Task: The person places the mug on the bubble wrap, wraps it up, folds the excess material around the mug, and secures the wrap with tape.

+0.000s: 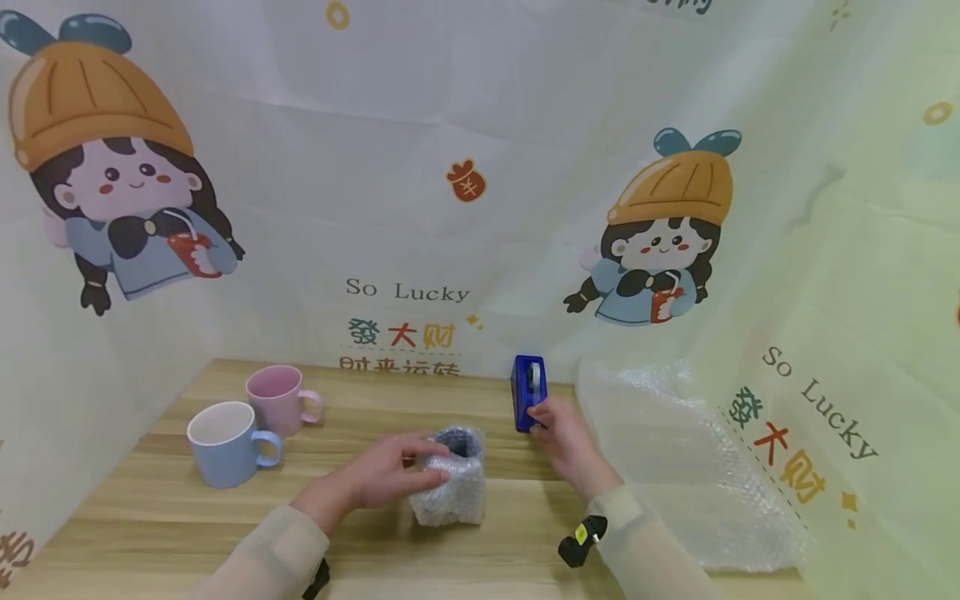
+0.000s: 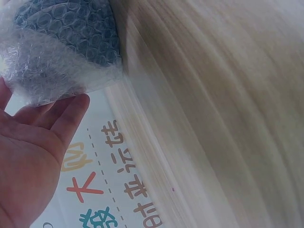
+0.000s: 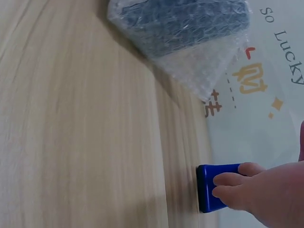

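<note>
A bundle of bubble wrap (image 1: 461,496), open at the top with a dark blue-grey item inside, stands at the table's middle. My left hand (image 1: 378,471) holds it from the left, thumb along the near side and fingers over the top edge. In the left wrist view, the fingertips (image 2: 76,104) lie against the wrap. Further back stands a blue tape dispenser (image 1: 519,392) with a roll in it. My right hand (image 1: 566,437) touches its near end. The right wrist view has several fingers (image 3: 232,190) laid on the blue body, the thumb apart from them.
A blue mug (image 1: 217,454) and a pink mug (image 1: 273,404) stand at the left of the wooden table (image 1: 360,400). A large sheet of bubble wrap (image 1: 675,467) lies flat at the right. A printed cloth backdrop (image 1: 405,200) rises behind the table and along its sides.
</note>
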The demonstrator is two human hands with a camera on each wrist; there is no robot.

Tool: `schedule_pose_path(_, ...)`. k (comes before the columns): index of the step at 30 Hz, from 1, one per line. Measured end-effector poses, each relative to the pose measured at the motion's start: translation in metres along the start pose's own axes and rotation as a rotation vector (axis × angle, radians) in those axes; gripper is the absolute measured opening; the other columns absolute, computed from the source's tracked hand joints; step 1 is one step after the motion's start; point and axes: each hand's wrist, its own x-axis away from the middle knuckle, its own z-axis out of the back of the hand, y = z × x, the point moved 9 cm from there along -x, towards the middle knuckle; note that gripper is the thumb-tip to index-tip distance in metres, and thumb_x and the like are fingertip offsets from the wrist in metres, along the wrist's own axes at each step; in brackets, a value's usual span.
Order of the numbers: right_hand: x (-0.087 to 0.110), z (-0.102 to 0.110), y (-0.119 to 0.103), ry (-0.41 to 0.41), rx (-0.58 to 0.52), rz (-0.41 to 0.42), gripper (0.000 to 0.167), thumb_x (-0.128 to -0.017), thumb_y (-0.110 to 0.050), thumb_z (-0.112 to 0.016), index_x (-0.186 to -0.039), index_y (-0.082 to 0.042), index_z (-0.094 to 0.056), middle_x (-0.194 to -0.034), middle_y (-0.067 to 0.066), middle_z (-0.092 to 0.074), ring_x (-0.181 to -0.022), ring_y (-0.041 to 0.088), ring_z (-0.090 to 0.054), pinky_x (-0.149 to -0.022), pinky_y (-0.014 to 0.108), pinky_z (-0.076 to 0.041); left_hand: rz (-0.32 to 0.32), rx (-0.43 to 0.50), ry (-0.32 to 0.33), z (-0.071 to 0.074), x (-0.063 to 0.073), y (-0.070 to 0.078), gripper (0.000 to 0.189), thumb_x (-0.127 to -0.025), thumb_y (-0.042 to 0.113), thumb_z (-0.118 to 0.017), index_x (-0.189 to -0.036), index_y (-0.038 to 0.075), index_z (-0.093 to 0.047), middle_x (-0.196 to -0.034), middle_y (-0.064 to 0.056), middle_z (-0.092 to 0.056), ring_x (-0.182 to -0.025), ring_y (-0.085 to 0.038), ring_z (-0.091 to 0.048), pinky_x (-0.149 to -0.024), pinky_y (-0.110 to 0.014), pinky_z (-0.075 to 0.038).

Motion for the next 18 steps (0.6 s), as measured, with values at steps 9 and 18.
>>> schedule_pose_path(9,0.027,0.005,0.015,0.040,0.293,-0.042,0.017,-0.099,-0.011,-0.054,-0.089,-0.003,-0.066,-0.082,-0.001,-0.067,-0.070,0.009,-0.065,-0.062,0.022,-0.053,-0.014,0.001,0.020,0.000,0.002,-0.001,0.049,-0.105,0.045,-0.072,-0.143,0.015,-0.073,-0.163,-0.030,-0.053,-0.149,-0.051,-0.054,-0.119,-0.065,-0.050)
schedule_pose_path(18,0.041,0.009,0.031,-0.048,0.674,-0.145,0.032,-0.102,-0.011,-0.059,-0.073,-0.003,-0.069,-0.058,-0.003,-0.061,-0.048,0.006,-0.055,-0.045,0.017,-0.041,0.002,-0.002,0.002,-0.001,0.001,-0.004,0.048,-0.106,0.048,-0.071,-0.143,0.018,-0.073,-0.165,-0.026,-0.053,-0.150,-0.048,-0.054,-0.118,-0.062,-0.052)
